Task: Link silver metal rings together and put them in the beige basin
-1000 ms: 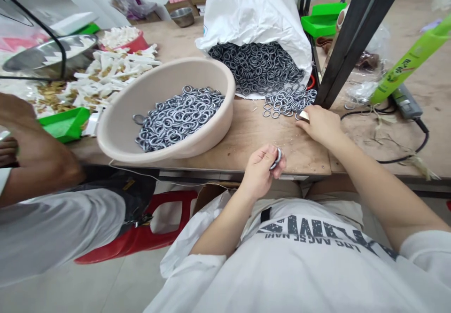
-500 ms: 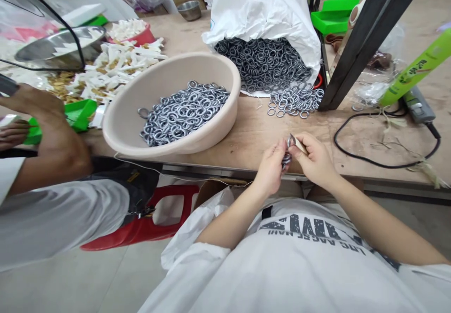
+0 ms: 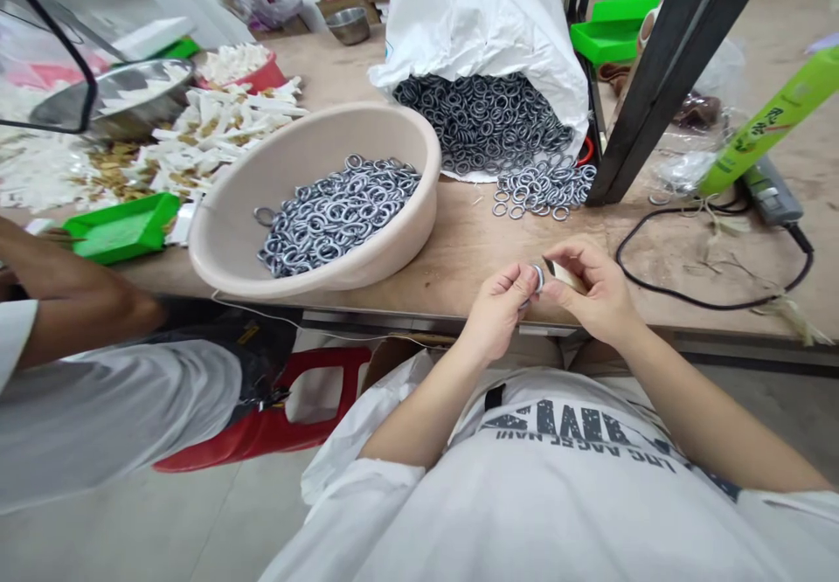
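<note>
Pinched between the thumb and fingers of my left hand (image 3: 495, 309) is a shiny grey ring (image 3: 539, 279). Part of another ring seems to show below it, mostly hidden by the fingers. Close by on the right, my right hand (image 3: 598, 292) is closed around a short cream-coloured tool (image 3: 569, 278) with a dark tip, which points at the ring with a small gap. Both hands are over the table's front edge. Beyond them lie loose grey rings (image 3: 541, 189), spilling from a white sack (image 3: 485, 23) full of darker-looking rings.
A beige basin (image 3: 315, 283) of grey rings stands left of my hands. A black metal post (image 3: 655, 101) rises at the right, near a cable (image 3: 695, 302) and a lime-green package (image 3: 766, 119). A co-worker's arm (image 3: 79, 302) is beside a green tray (image 3: 124, 228) at far left.
My hands have drawn slightly apart, and the tool's tip has come away from the ring. The ring now shows more clearly. The co-worker's arm has moved down and left.
</note>
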{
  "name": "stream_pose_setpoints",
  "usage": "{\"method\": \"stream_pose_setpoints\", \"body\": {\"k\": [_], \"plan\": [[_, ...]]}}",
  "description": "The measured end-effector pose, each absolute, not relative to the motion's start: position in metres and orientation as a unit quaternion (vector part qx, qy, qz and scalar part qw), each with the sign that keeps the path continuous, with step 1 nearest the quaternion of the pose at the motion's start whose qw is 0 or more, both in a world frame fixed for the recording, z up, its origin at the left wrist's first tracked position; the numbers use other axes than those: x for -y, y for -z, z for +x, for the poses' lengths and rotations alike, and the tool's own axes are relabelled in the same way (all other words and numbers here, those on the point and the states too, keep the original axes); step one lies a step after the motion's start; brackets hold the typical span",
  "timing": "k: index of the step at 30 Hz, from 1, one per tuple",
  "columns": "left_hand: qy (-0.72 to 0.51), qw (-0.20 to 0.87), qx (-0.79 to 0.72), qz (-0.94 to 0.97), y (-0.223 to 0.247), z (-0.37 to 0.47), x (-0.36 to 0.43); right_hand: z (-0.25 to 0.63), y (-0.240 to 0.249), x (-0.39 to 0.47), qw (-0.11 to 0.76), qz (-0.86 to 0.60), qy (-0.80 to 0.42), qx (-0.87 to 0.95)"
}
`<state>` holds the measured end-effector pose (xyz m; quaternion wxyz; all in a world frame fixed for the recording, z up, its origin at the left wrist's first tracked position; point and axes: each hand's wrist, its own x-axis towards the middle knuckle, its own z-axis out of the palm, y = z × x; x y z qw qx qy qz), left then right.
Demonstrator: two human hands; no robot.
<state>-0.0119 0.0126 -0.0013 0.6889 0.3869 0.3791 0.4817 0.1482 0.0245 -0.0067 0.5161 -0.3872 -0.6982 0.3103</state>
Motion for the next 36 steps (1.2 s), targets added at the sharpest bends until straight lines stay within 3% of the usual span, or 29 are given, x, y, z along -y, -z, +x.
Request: {"method": "stream_pose_setpoints", "body": {"k": [7, 18, 24, 33, 36], "plan": [[-0.497, 0.665, -0.372, 0.417, 0.004, -0.008, -0.008, 0.143, -0.008, -0.030, 0.508, -0.391, -0.363, 0.677], [-0.538, 0.645, -0.387, 0.381, -0.004, -0.008, -0.008, 0.145, -0.020, -0.001, 0.373, -0.417, -0.145, 0.816], [-0.498, 0.662, -0.358, 0.430, -0.006, -0.009, 0.000, 0.156, -0.009, -0.028, 0.344, -0.507, -0.208, 0.762], [-0.503, 0.725, -0.359, 0.304, -0.009, -0.021, -0.011, 0.169, -0.008, -0.128, 0.114, -0.660, -0.066, 0.740], [-0.505, 0.744, -0.360, 0.249, -0.011, -0.030, -0.015, 0.168, -0.007, -0.135, 0.124, -0.651, -0.098, 0.743]]}}
